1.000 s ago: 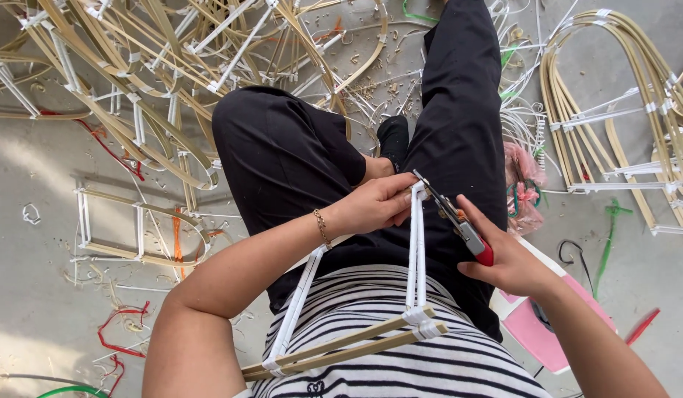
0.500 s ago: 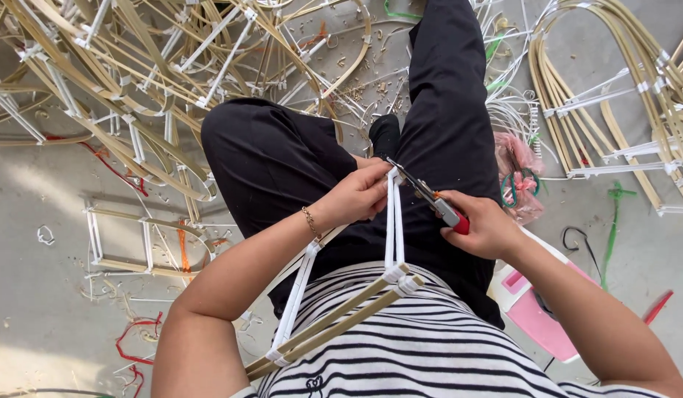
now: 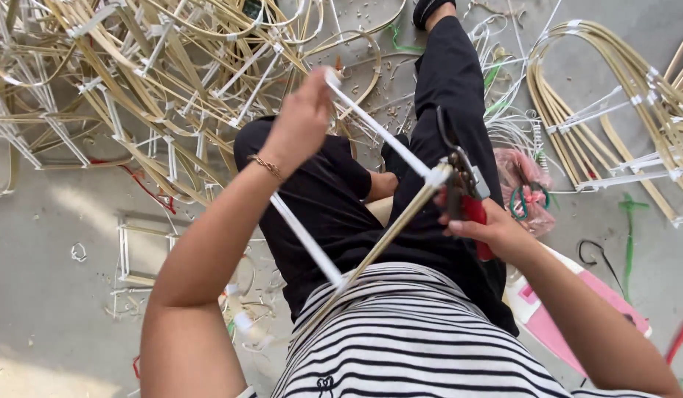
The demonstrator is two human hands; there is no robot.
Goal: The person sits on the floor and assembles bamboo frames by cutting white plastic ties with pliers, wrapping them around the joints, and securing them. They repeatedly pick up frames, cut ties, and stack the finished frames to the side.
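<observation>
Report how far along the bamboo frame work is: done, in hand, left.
Done: a heap of tied bamboo-strip frames on the floor. In hand: the left hand lifts a frame of white rods and a bamboo strip; the right hand holds red-handled pliers at its taped corner. Left: curved bamboo bundles lie nearby.

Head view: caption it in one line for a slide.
Seated person's left hand lifts a white-and-bamboo frame while the right hand sets red-handled pliers at its joint.
</observation>
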